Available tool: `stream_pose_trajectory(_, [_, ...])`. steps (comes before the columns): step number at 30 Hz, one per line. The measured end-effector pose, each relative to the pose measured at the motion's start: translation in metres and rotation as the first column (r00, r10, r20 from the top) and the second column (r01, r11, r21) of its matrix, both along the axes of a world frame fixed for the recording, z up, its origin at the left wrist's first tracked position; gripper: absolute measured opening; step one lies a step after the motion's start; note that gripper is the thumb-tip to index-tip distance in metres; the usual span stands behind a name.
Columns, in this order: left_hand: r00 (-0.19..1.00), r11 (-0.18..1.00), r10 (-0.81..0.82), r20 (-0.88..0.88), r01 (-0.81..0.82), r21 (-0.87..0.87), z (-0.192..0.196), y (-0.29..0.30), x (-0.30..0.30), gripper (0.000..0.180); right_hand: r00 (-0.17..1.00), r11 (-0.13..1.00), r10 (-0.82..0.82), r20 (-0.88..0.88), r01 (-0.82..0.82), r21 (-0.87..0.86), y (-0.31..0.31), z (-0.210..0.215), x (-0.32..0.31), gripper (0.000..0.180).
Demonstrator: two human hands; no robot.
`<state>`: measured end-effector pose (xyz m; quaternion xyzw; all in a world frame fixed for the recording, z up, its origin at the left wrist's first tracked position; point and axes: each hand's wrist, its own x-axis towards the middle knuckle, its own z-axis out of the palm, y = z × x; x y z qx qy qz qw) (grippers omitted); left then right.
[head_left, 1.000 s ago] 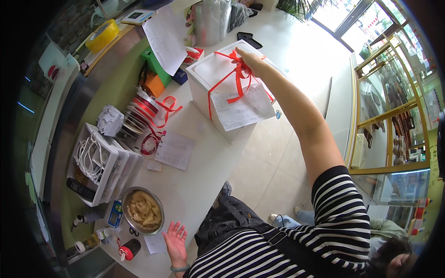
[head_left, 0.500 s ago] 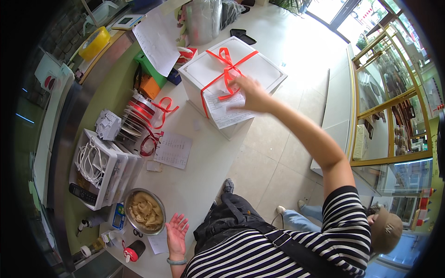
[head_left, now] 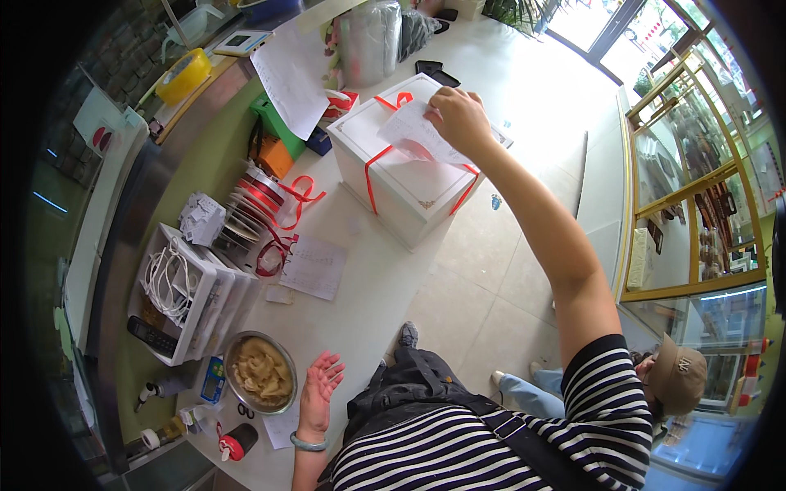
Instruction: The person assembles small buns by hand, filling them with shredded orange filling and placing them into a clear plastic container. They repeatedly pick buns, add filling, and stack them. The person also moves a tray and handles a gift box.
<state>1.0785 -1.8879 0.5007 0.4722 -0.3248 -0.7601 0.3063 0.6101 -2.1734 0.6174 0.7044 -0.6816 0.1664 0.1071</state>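
Observation:
My right hand (head_left: 460, 121) pinches a handwritten paper sheet (head_left: 413, 131) by its edge, lifted over the top of a large white box (head_left: 409, 193). Red ribbon (head_left: 373, 185) is tied around the box, and the paper covers most of the bow. Down at the lower left, my left hand (head_left: 318, 398) is palm up with fingers loosely spread, holding nothing. It is nearest to a metal bowl (head_left: 292, 372) of beige, creamy filling (head_left: 260, 370), without touching it.
Ribbon spools (head_left: 250, 200), a white drawer unit (head_left: 205, 307) with a cable, and a note sheet (head_left: 315, 266) line the left of the white counter (head_left: 360, 286). A red-topped jar (head_left: 237, 442) stands at the front. A person in a cap (head_left: 678, 372) is behind, at right; glass cabinets (head_left: 684, 180) stand beyond.
My right hand has taken hold of the paper on the box and raised it up and to the right, across the bow. The left hand stays beside the bowl.

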Motion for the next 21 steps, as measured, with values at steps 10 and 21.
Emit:
stream_pose_trajectory(10, [0.999,0.999,0.047,0.016,-0.047,0.024,0.003,0.007,0.007,0.078,0.982,0.989,-0.012,-0.187,0.039,0.143,-0.05,0.022,-0.01,0.018])
stream_pose_trajectory(21, [0.932,0.983,-0.089,-0.352,0.026,-0.179,0.027,-0.039,-0.042,0.094,0.858,0.91,0.4,0.323,-0.332,-0.247,0.089,0.047,0.1,0.012])
